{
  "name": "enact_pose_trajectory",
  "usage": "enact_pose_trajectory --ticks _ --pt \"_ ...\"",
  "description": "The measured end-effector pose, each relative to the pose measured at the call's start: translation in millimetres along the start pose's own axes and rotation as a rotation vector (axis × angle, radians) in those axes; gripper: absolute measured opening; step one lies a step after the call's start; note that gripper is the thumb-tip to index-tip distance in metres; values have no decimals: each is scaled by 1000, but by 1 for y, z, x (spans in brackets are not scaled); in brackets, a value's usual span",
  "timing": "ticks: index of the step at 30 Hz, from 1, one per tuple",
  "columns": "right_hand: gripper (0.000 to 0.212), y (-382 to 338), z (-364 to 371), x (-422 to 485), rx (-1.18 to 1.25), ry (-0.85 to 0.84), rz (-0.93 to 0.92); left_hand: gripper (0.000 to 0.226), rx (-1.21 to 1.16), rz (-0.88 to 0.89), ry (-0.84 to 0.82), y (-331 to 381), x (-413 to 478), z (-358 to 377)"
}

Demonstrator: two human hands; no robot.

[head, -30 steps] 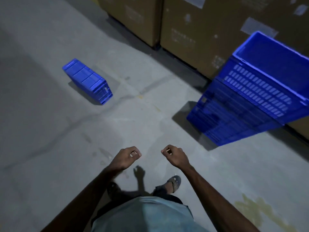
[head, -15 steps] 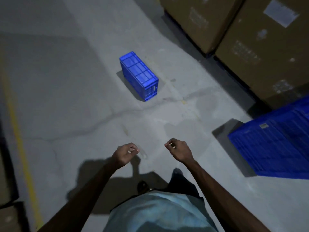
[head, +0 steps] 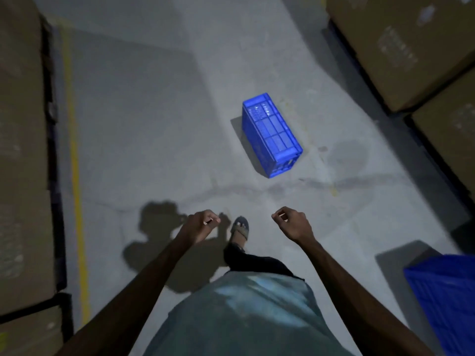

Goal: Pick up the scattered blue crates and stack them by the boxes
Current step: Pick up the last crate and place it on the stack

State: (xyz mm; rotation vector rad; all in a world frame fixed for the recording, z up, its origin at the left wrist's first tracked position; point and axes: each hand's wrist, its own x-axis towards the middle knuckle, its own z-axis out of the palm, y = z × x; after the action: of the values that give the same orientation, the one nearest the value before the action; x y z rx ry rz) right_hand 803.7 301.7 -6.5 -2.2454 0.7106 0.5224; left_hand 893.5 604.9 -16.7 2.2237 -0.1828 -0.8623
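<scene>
- Lying alone on the bare concrete floor, right of centre in the upper half of the frame, the crate is resting on a side or upside down; its ribbed panel is facing up and its opening is not showing.
- Hanging loosely curled in the lower centre, the left hand and right hand are holding nothing, and both are sitting well short of the crate.
- Judging from the moulded ribs and slotted end wall, the crate is probably behaving as a stiff, light, empty plastic shell: unlikely to be flexing, a little slick on the flat panels, and not fragile.
- Taking hold is likely working best at the two short ends, with fingers hooking the rim or the slots at the near lower corner. Whether handle cut-outs are present cannot be told.
- Showing at the lower right edge of the frame is the stack of blue crates, with boxes filling the upper right.
- Running down the left side are more cartons and a yellow line, so the open floor is forming a lane through the middle.
- Offering free room on every side, the crate is standing clear of the boxes; one foot is stepping toward it.
- Carrying it to the stack probably means turning right, where the box corners at the right edge are narrowing the path.
</scene>
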Motion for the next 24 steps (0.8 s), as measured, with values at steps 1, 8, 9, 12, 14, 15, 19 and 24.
enact_pose_trajectory --ticks 1,8,9,12,14,15,19,24 --pt "21 -15 -3 19 4 -8 5 22 -27 -8 21 4 17 -18" --pt "30 -136 -24 152 -1 -90 -76 34 -131 41 172 46 137 -135" --pt "28 -153 -27 169 -1 -107 -76 32 -133 28 179 49 154 -148" --pt "35 -197 -34 226 39 -96 -99 25 -131 -24 151 54 210 -190" --pt "32 -222 -37 265 39 -89 -81 27 -83 9 102 48 253 -217" --pt "27 -236 -40 284 25 -88 -71 30 -56 30 89 45 275 -233" --pt "21 -291 -49 363 -12 -57 -23 28 -84 56 54 42 368 -303" --pt "26 -373 -76 438 19 31 47 9 -9 111 -27 73 464 -402"
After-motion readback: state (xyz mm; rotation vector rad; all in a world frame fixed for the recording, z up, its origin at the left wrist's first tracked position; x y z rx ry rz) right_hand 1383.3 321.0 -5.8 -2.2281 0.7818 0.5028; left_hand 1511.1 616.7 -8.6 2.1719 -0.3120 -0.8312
